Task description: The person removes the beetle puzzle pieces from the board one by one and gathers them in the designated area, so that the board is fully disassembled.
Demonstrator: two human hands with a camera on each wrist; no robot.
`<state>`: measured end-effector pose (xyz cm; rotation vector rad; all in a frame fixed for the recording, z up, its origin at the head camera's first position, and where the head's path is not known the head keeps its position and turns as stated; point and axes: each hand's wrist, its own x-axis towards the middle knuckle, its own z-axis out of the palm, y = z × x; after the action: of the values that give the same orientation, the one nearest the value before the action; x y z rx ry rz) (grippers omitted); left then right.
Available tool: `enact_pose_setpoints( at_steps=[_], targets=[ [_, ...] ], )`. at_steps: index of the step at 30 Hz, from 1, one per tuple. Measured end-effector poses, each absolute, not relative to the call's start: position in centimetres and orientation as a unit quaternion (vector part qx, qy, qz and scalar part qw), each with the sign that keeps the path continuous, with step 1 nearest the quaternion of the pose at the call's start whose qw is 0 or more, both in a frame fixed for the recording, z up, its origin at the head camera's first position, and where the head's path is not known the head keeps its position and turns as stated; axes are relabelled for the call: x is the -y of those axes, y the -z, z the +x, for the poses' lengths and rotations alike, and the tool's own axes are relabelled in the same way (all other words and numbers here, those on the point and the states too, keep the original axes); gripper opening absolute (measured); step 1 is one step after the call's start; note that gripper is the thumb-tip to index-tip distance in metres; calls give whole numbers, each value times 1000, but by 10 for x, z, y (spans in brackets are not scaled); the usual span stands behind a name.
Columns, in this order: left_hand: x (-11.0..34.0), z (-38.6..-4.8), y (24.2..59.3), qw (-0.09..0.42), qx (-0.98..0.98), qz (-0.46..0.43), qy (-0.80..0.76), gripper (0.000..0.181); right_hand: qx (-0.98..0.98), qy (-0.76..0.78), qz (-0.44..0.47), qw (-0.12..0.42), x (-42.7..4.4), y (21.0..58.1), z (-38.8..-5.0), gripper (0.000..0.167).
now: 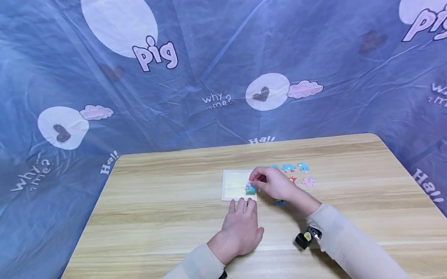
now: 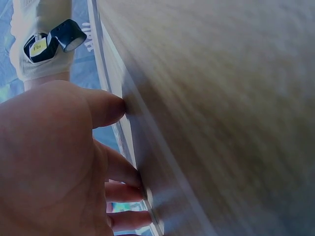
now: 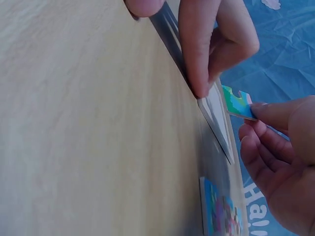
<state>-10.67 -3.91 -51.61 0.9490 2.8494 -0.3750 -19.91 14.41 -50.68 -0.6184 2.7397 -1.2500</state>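
Observation:
A white-rimmed puzzle tray (image 1: 233,184) lies near the middle of the table in the head view. My right hand (image 1: 272,183) is over the tray's right side, and in the right wrist view its thumb and fingers pinch a green and blue puzzle piece (image 3: 237,103). That piece (image 1: 250,189) appears tilted over the tray's lower right corner; whether it touches the tray I cannot tell. My left hand (image 1: 242,230) rests with extended fingers at the tray's near edge. In the left wrist view, fingertips of the left hand (image 2: 59,162) touch the edge.
Loose puzzle pieces lie right of the tray: a blue one (image 1: 288,167), another blue one (image 1: 303,166), a pink one (image 1: 308,182) and several more. One dark blue piece (image 1: 281,202) lies partly under the right forearm. Behind the wooden table (image 1: 154,192) hangs a blue printed cloth (image 1: 205,73).

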Motion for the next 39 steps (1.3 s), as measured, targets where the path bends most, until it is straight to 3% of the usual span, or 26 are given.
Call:
enact_pose_setpoints(
  at_steps=[23, 39],
  targets=[
    [38, -107, 517, 64, -942, 308, 118, 74, -876, 454, -161, 23, -193, 490, -176, 6],
    [37, -107, 516, 72, -943, 305, 108, 74, -893, 419, -161, -24, -224, 482, -161, 8]
  ],
)
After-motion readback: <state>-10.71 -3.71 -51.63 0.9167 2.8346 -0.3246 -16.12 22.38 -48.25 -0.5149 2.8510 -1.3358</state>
